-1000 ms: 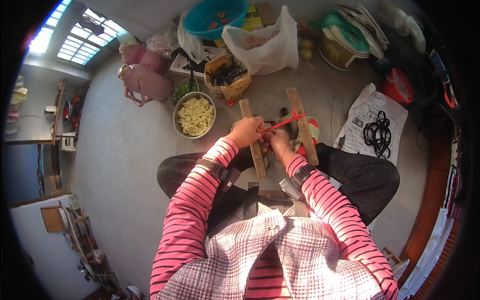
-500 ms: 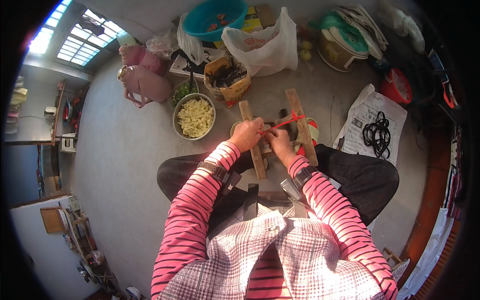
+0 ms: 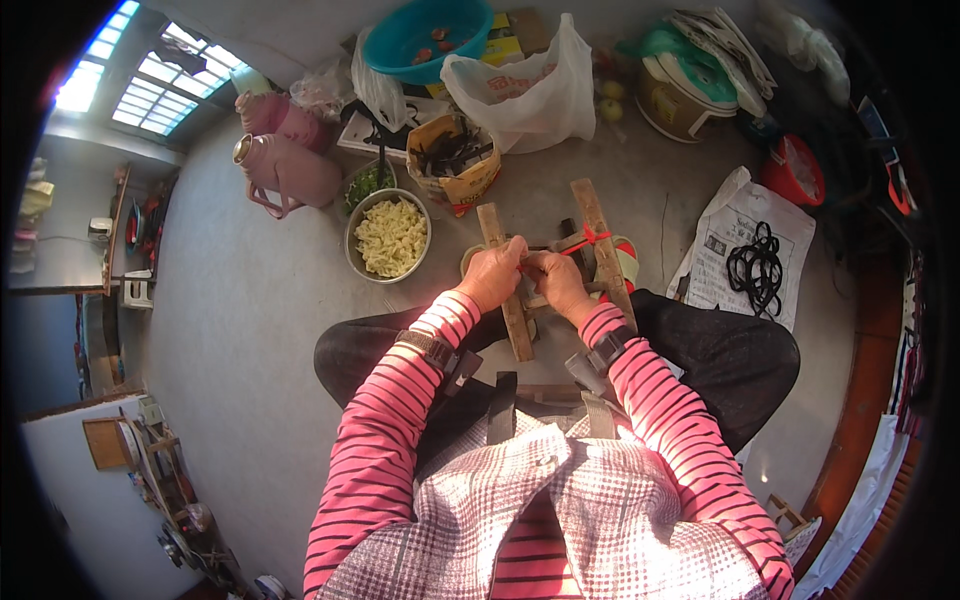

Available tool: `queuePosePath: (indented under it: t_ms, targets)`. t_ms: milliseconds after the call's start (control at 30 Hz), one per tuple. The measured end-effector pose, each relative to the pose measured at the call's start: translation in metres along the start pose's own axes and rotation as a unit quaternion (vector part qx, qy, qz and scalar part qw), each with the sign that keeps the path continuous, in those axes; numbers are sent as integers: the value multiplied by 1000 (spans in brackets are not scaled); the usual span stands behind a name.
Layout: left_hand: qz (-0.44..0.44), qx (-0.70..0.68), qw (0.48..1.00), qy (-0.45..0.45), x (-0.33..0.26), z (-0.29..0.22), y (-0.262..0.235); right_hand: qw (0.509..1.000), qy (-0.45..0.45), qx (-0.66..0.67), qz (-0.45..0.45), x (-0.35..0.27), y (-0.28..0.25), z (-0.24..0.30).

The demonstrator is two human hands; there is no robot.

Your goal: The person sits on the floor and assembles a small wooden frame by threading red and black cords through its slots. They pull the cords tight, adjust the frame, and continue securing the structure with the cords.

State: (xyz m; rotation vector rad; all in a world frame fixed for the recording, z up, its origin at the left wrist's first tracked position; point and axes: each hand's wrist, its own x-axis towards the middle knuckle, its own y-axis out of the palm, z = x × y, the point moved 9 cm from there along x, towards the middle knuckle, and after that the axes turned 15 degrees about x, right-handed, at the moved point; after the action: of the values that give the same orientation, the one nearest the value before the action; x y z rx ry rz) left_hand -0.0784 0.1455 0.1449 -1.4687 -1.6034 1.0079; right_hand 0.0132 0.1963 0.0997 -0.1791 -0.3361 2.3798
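Note:
A wooden frame (image 3: 597, 240) with two upright-looking bars stands in front of me between my legs. Red cord (image 3: 588, 238) is tied round its right bar and runs toward my hands. At the left bar (image 3: 518, 330), my left hand (image 3: 492, 275) is closed, pinching the cord. My right hand (image 3: 560, 284) meets it fingertip to fingertip between the bars, also closed on the cord. Most of the cord at the fingers is hidden behind them. Beyond the frame, red and pale round shapes are partly covered by the right bar.
Ahead on the floor are a bowl of pale yellow food (image 3: 392, 236), a box of dark strips (image 3: 455, 160), a white plastic bag (image 3: 525, 95) and a blue basin (image 3: 430, 40). Pink flasks (image 3: 290, 170) stand left. Black cord (image 3: 754, 270) lies on a printed sheet at right.
My hands have drawn close together near the left bar. The right hand has shifted slightly up and left, and less red cord shows between it and the right bar.

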Motion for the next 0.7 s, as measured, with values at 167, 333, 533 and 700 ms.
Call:
queuePosePath:
  t_ms: [167,333,533,700]
  targets:
    - [-12,4,1000,15,-1,-3,-1,988,93,115,45,4,4,-19]
    - [-27,28,999,11,-3,-3,-5,990,76,112,40,4,3,-12]
    - [-5,13,1000,6,-1,2,-3,994,0,97,46,5,5,-4]
    - [-14,-33,999,5,1,4,-10,987,-84,-134,1,1,11,7]
